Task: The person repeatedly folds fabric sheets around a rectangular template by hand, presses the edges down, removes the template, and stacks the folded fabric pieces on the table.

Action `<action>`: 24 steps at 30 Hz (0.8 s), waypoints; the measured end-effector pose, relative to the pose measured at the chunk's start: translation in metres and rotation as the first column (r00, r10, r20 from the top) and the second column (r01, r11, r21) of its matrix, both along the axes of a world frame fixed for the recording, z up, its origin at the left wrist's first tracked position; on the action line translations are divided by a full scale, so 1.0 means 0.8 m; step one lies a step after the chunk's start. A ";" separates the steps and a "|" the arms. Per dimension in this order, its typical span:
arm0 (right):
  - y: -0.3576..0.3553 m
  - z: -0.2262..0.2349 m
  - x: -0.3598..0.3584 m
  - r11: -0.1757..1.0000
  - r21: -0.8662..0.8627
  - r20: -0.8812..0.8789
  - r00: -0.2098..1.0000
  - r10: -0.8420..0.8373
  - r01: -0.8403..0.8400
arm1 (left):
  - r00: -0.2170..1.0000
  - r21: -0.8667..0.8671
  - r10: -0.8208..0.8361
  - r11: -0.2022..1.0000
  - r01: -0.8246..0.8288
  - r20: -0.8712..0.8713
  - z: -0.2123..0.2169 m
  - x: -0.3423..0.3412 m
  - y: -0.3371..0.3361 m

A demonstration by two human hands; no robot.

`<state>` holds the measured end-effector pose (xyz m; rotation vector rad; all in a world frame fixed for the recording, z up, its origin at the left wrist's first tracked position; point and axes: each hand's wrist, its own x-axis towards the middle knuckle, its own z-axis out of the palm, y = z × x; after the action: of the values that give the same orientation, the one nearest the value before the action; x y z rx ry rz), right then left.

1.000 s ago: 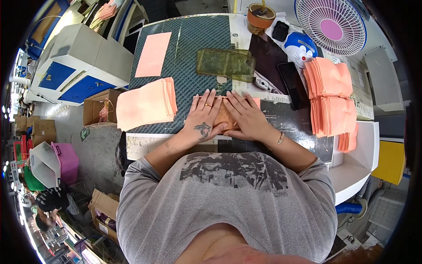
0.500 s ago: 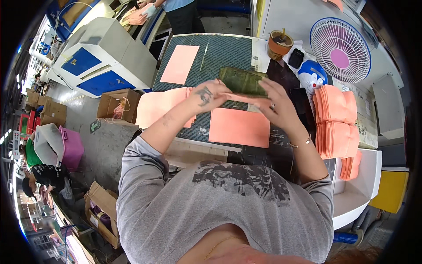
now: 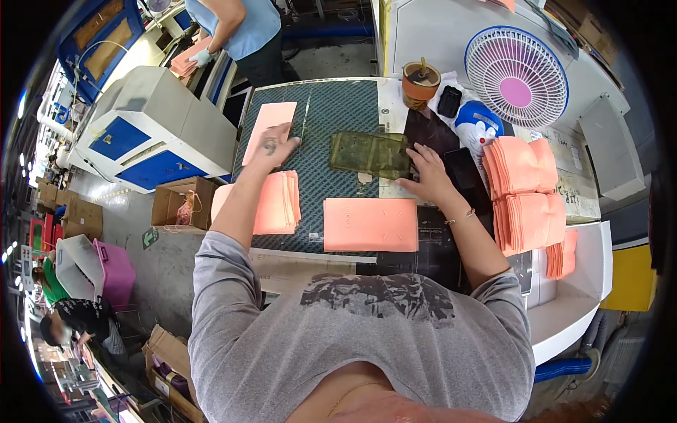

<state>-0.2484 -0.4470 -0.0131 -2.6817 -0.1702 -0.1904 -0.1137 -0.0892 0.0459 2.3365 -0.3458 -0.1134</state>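
My left hand point(image 3: 276, 146), slightly blurred, reaches over the lower part of a flat salmon-pink sheet point(image 3: 275, 115) at the far left of the table, thumb spread from the fingers. With fingers apart, my right hand point(image 3: 429, 173) rests at the right end of a translucent green plate point(image 3: 369, 154), fingertips at its edge. Directly in front of me lies a salmon-pink rectangular piece point(image 3: 370, 224) with small marks on its surface. A stack of similar pink pieces point(image 3: 275, 204) sits below my left hand, partly behind my forearm.
The work surface is a dark green patterned mat point(image 3: 314, 113). On the right stand bundled pink stacks point(image 3: 525, 194), a phone point(image 3: 462, 169), a cup point(image 3: 420, 86), a blue-and-white character item point(image 3: 478, 121) and a fan point(image 3: 516, 77). A co-worker in blue point(image 3: 247, 32) handles pink pieces beyond.
My hands have parted; the pink piece between them is gone from there. My left hand moved left to the far sheet, my right hand down beside the green plate. The view has shifted slightly.
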 end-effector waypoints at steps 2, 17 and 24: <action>0.006 -0.001 0.003 0.998 -0.048 0.030 0.999 0.036 -0.035 | 0.974 0.082 -0.225 0.972 0.221 0.041 -0.024 -0.016 -0.027; 0.020 0.038 -0.033 0.980 0.019 0.509 0.846 0.160 -0.197 | 0.993 -0.561 0.021 0.824 -0.083 -0.115 -0.038 -0.084 -0.077; 0.005 0.045 -0.106 0.941 0.140 0.349 0.905 0.244 -0.308 | 0.996 -0.468 -0.069 0.880 0.085 0.052 -0.036 -0.197 -0.043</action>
<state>-0.3333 -0.4432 0.0231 -2.3822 -0.6023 -0.5338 -0.2713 -0.1237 0.0170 1.8436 -0.4309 -0.0230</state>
